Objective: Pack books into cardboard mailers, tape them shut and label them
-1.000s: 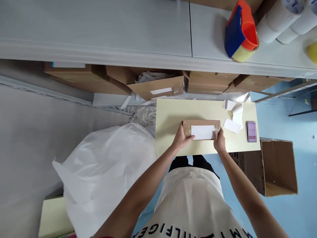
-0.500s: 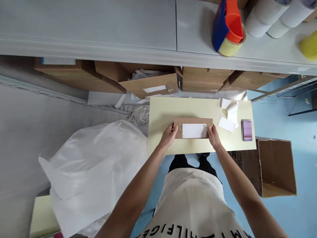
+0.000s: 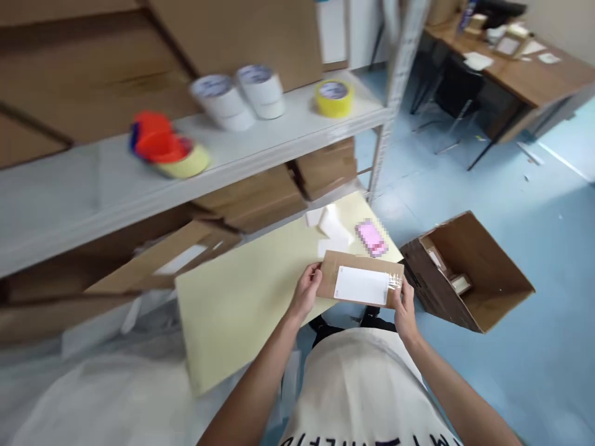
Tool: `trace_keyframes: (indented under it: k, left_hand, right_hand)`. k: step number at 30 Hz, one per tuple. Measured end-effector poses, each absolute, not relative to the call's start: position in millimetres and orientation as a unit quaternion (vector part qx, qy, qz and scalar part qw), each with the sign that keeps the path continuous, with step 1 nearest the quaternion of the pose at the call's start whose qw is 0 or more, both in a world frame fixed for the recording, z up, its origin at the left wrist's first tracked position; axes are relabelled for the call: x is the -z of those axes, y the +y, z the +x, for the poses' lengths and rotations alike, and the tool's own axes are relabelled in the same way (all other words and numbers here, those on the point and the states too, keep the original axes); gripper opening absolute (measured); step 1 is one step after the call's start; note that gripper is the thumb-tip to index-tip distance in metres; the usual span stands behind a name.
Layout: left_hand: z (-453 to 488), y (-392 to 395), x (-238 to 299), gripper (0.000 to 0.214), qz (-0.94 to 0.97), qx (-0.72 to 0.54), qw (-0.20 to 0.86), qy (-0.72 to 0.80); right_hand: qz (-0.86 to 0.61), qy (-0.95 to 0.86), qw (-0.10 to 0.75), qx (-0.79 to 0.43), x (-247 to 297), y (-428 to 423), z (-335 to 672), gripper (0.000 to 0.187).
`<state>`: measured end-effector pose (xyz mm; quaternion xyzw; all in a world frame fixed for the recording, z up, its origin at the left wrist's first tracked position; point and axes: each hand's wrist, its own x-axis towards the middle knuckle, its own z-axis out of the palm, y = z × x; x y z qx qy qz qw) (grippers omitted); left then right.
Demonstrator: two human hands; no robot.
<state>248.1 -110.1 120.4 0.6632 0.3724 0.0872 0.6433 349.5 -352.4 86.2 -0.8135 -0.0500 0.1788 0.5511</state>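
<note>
A flat brown cardboard box (image 3: 328,272) with a white label (image 3: 361,285) on its top is held between my two hands, over the front edge of the pale yellow table (image 3: 242,297). My left hand (image 3: 307,288) grips the box's left end, thumb on top. At the other end, my right hand (image 3: 405,310) is closed on the box beside a shiny strip of clear tape. Just beyond the box lie white label sheets (image 3: 332,226) and a pixelated pink item (image 3: 372,237).
Right of the table, a large open carton (image 3: 499,266) on the blue floor holds a few small boxes. A grey shelf (image 3: 279,130) carries a red tape dispenser (image 3: 160,139), white rolls (image 3: 260,93) and a yellow tape roll (image 3: 333,98). White plastic (image 3: 106,402) lies lower left.
My view has swung to the right. The box, still in both hands, has moved off the table's middle toward its right front edge, and the carton's inside now shows.
</note>
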Motion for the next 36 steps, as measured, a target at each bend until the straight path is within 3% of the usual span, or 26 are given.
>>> trace_keyframes:
  k: [11,17,21,25,30,36]
  left_hand:
    - [509,-278,-96,0.074,0.816,0.101,0.566,0.059]
    - [583,-338,-95,0.071,0.806,0.14,0.573,-0.044]
    - [581,-342,-95,0.068,0.821,0.144,0.546,-0.085]
    - [543,-319,-82,0.059,0.811,0.16,0.559,-0.063]
    - [483,-283,-70,0.052,0.762,0.163,0.621,0.082]
    - [414,-251,-82,0.042,0.713,0.032,0.645,0.271]
  right_hand:
    - [-0.794,0.229,0.559,0.066,-78,-524,448,0.079]
    - [-0.806,0.222,0.537,0.112,-83,-550,469,0.094]
    - [-0.819,0.213,0.527,0.082,-74,-537,463,0.098]
    - [-0.743,0.225,0.63,0.014,-60,-517,441,0.09]
    - [-0.743,0.189,0.636,-0.086,-60,-495,430,0.081]
    - [-0.752,0.021,0.632,-0.187,-62,-469,472,0.072]
